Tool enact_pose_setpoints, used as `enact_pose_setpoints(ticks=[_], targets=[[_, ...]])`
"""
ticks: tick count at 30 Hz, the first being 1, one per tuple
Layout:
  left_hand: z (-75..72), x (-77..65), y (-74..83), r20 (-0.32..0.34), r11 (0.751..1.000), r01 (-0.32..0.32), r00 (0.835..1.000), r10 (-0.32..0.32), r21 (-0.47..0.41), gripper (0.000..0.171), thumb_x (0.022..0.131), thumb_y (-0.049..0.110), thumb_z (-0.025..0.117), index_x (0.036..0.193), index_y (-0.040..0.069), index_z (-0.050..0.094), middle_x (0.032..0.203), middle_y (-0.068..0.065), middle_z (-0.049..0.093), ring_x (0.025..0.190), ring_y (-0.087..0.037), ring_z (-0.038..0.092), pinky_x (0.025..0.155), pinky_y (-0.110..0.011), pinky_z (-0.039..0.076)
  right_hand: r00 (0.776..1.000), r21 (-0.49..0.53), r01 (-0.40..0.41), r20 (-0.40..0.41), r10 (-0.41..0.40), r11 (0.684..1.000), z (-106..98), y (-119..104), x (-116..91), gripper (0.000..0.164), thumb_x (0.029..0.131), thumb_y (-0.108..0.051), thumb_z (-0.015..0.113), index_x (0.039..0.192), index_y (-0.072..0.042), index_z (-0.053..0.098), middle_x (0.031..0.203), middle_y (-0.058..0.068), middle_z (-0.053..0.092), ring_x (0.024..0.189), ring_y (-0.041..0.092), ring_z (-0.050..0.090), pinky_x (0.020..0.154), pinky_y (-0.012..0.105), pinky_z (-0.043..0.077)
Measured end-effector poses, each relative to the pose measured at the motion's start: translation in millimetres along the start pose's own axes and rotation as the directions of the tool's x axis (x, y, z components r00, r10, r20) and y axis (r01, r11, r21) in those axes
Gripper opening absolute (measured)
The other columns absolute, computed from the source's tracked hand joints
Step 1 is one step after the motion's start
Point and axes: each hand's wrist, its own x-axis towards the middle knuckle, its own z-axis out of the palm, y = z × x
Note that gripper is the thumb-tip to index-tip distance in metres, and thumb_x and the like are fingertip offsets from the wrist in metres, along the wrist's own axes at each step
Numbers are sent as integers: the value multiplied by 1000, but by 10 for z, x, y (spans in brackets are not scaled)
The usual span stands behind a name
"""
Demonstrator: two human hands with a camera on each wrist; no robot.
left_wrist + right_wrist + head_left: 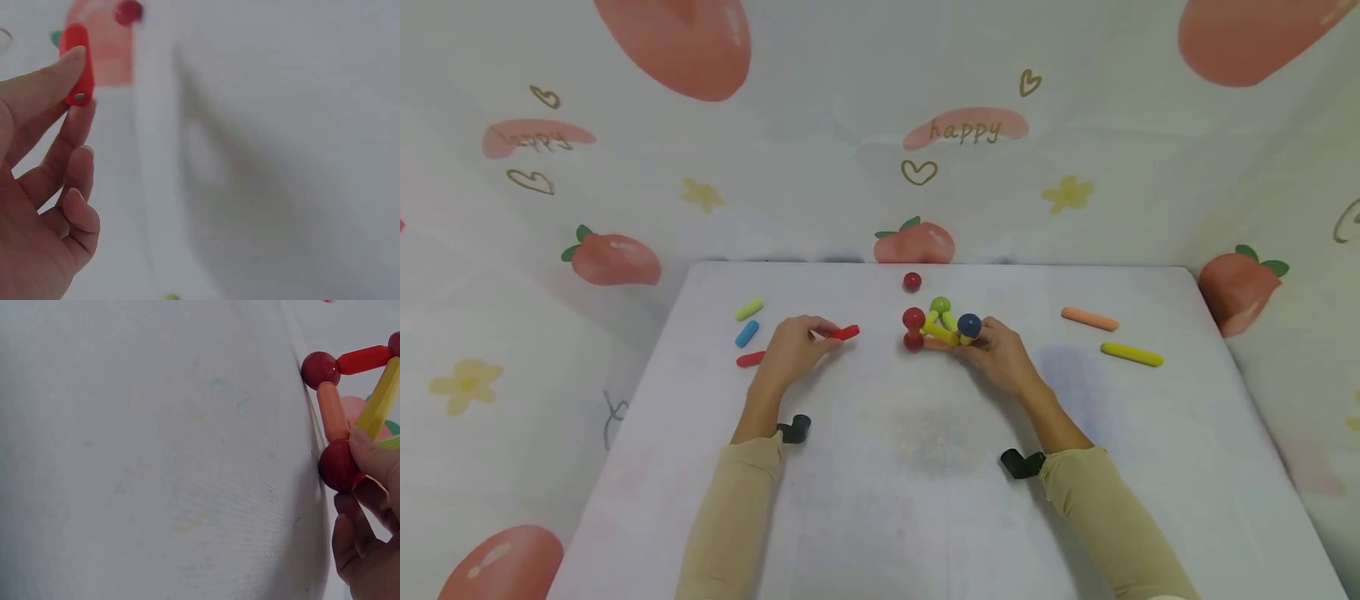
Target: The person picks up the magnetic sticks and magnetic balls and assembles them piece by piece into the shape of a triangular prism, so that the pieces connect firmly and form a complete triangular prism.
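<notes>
Mid-table, left hand point(792, 350) pinching red stick point(846, 332), right hand point(1000, 357) gripping ball-and-stick frame point(938, 327); next likely needs stick end lined onto a ball.

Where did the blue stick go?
In the head view, the blue stick lies on the table's left side, between a yellow-green stick and a red stick.

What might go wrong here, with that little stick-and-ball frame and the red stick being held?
1. The stick-and-ball frame is steadied only by the right hand at one corner; a nudge might pull its joints apart.
2. The left hand pinches the red stick just at the fingertips, so it may slip.
3. The loose red ball lies near the table's far edge and could roll off if bumped.
</notes>
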Motion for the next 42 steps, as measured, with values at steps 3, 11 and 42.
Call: enact_pose_setpoints(ticks=[3,11,42], targets=[[-32,15,265,-47,996,-76,996,74,-40,30,92,39,75,120,27,74,118,2,67,110,-24,55,87,-40,53,1000,-10,-11,5,11,1000,6,-9,12,20,88,-17,81,104,-5,77,97,9,62,101,28,65,90,44,57],[87,96,904,-105,953,-295,952,287,-72,31,91,39,77,119,27,76,112,6,70,109,-23,57,85,-38,53,1000,-28,-19,3,19,999,-5,-32,-5,21,88,-17,80,104,-3,76,97,11,63,103,30,67,91,47,57],[477,231,1262,-1,792,-506,842,539,343,21,90,33,77,110,25,79,108,5,74,107,-19,48,87,-37,42,999,1,-37,3,37,999,-4,-44,-2,33,88,-17,81,117,-5,73,107,14,67,106,34,69,92,49,57]])
